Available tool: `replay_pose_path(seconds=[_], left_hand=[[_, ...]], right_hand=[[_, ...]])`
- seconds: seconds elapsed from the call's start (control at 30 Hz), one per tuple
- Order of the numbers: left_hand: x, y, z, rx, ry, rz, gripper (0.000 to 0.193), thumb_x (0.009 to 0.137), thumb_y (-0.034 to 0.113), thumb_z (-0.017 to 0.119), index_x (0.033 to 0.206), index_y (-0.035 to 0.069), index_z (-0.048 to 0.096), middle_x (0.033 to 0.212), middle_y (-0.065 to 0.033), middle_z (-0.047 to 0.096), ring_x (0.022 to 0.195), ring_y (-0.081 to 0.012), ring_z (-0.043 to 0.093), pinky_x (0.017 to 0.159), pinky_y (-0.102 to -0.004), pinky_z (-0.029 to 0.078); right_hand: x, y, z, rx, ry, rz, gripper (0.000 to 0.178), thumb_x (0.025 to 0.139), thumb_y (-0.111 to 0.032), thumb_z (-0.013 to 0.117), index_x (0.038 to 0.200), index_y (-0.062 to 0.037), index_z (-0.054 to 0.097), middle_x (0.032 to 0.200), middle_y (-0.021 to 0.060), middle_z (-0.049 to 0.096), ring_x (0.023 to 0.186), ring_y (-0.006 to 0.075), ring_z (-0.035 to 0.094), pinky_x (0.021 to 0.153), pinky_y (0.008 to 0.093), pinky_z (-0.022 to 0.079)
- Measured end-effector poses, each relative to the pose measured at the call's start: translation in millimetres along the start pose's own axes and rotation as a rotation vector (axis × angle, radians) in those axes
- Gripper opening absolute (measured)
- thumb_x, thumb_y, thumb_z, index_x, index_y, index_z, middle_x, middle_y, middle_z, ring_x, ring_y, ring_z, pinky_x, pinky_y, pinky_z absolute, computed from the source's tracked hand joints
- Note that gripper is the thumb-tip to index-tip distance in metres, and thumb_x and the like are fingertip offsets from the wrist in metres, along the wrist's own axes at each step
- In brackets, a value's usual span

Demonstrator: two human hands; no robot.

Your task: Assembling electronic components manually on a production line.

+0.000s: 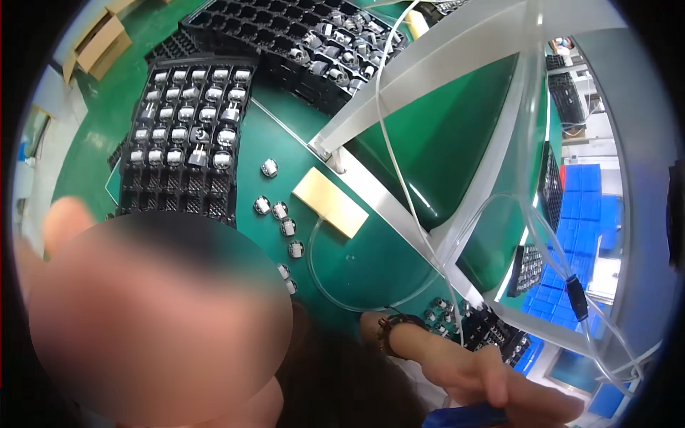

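The right hand [499, 381] rests its fingers [492, 374] curled on a blue object [464, 417] at the lower edge, the left hand [61, 221] is too blurred to tell, and small round metal parts [280, 210] lie on the green surface [357, 264].

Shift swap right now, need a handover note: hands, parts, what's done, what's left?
Lower left is a blurred patch; no hand can be read there.
Hand with a beaded bracelet: lower right, fingers on a blue object. I can't tell its grip or whose hand it is.
Black tray: upper rows hold small metal parts, lower rows are empty.
Loose parts lie in a line on the green table, beside a yellow block and a clear tube.
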State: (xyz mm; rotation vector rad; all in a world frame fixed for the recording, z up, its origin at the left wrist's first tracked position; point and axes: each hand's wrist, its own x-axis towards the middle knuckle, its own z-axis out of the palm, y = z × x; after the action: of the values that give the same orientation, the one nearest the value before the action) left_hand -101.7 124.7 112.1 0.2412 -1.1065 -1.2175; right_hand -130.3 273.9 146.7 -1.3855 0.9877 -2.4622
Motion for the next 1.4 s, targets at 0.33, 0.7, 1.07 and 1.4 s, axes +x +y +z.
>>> replay_pose_path(seconds=[0.33,0.7,1.07,1.4], left_hand=[[-4,1,-13,-0.003,0.071,0.031,0.060,0.082,0.036,0.056,0.128,0.010,0.028,0.087,-0.0066,0.039,0.076,-0.0149,0.036,0.066,-0.0243,0.031],[-43,24,81,-0.007,0.070,0.123,0.047,0.082,0.031,0.053,0.118,0.005,0.038,0.090,-0.0091,0.041,0.080,-0.0165,0.037,0.072,-0.0257,0.030],[14,-9,5,-0.112,0.083,0.114,0.038,0.081,0.027,0.050,0.107,0.000,0.048,0.093,-0.0116,0.043,0.084,-0.0182,0.038,0.079,-0.0272,0.030],[36,-16,31,-0.561,-0.111,-0.146,0.062,0.076,0.021,0.057,0.130,0.002,0.035,0.099,-0.0124,0.045,0.086,-0.0194,0.045,0.076,-0.0288,0.040]], right_hand=[[8,15,-25,0.160,-0.210,-0.229,0.027,0.089,-0.017,0.047,0.111,-0.0204,0.063,0.133,-0.0108,0.047,0.134,0.0091,0.027,0.099,0.0449,0.019],[21,29,-24,0.242,-0.335,-0.163,0.031,0.090,-0.022,0.049,0.118,-0.0209,0.060,0.132,-0.0068,0.050,0.131,0.0101,0.033,0.095,0.0472,0.022],[19,39,-18,0.297,-0.130,-0.218,0.011,0.084,-0.009,0.056,0.088,-0.0142,0.066,0.138,-0.0095,0.042,0.132,0.0062,0.030,0.091,0.0445,0.024],[28,11,-39,0.131,0.105,0.104,0.019,0.086,-0.025,0.055,0.079,-0.0101,0.045,0.077,0.0016,0.037,0.060,0.0113,0.034,0.053,0.0273,0.025]])
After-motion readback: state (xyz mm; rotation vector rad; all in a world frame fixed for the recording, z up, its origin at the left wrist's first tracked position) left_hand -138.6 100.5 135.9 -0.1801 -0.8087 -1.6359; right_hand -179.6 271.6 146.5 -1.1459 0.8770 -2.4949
